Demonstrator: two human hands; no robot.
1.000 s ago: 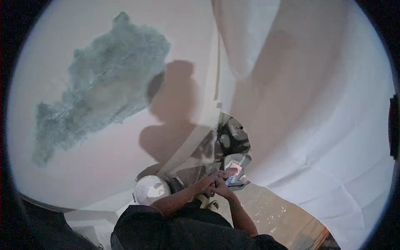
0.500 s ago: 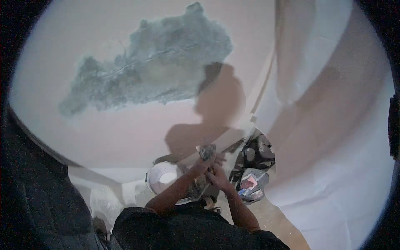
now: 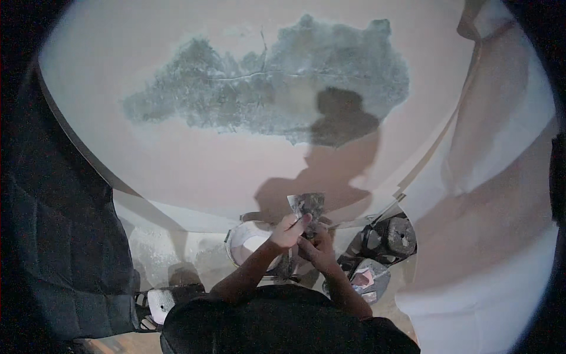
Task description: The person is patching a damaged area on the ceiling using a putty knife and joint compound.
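Note:
Both my hands meet in front of my chest around a putty knife (image 3: 312, 203) with a broad, grey-smeared blade. My right hand (image 3: 318, 249) is closed low on it, where the handle runs into the fingers. Against the lower part of the blade, my left hand (image 3: 286, 232) is closed, its thumb and fingers pressed together. A pale, thin corner shows beside the blade on the left; whether it belongs to a second tool I cannot tell. Beyond the hands is a pinkish wall (image 3: 218, 165) with a large, ragged grey patch (image 3: 253, 97) and a thin crack across it.
A white bucket (image 3: 237, 259) stands below my left forearm. To the right are a dark item with a round end (image 3: 400, 236) and a grey bag-like thing (image 3: 377, 289) with coloured scraps. White sheeting (image 3: 501, 194) hangs at the right, dark cloth (image 3: 65, 236) at the left.
The view has turned, so the grey patch sits further right and more level. My hands and the putty knife appear slightly further right, and more of the blade shows above the fingers.

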